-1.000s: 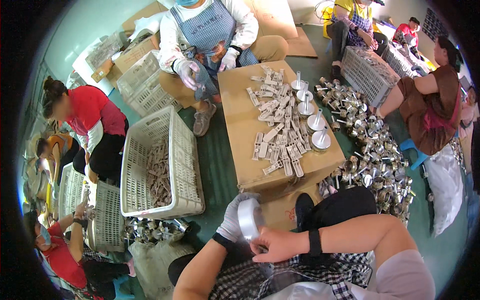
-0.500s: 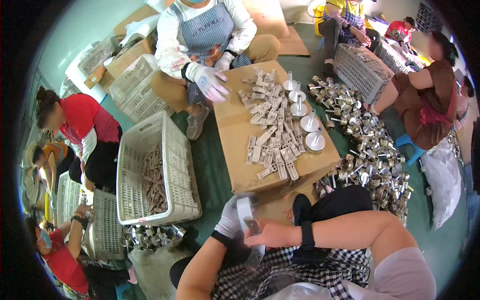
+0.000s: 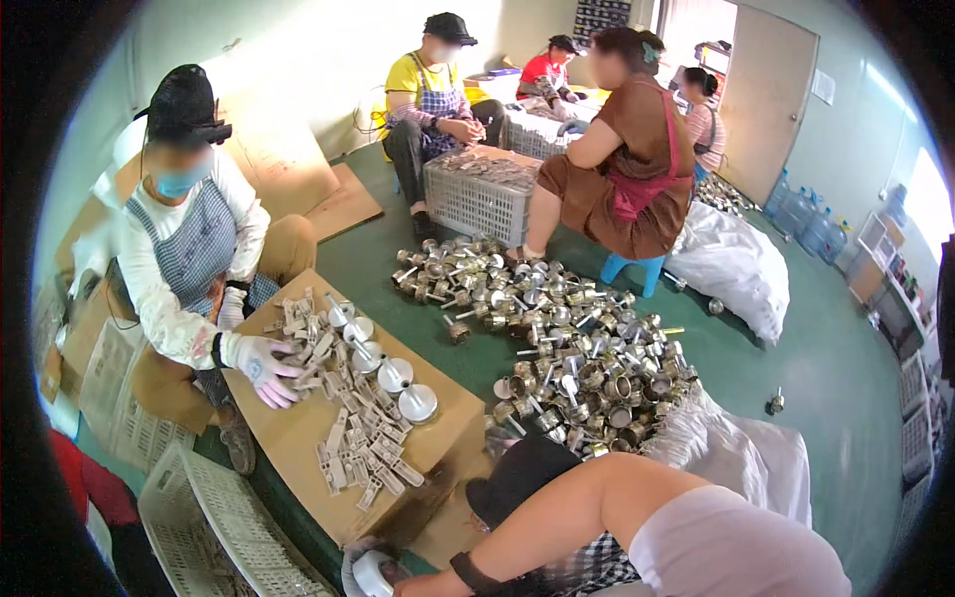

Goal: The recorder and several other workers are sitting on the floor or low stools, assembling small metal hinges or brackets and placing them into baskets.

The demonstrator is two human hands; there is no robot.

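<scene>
Change: the view has swung right, pushing both hands to the lower edge, so their handling hardly shows.
Lower-left crate: white slatted plastic crate (image 3: pixel 259 532), near the tan cardboard box (image 3: pixel 298 443).
Co-worker's hand: white-gloved hand (image 3: pixel 264 368), centre left, now down among beige lever-shaped pieces (image 3: pixel 363 438).
Left hand: grey-white gloved left hand (image 3: pixel 356 553), bottom centre-left, closed round a glossy white curved piece (image 3: pixel 372 574).
Right hand: bare right hand (image 3: pixel 423 585), just beside it, cut off; cannot tell whether it grips.
Centre: silvery stemmed metal cups (image 3: pixel 557 348), heaped.
</scene>
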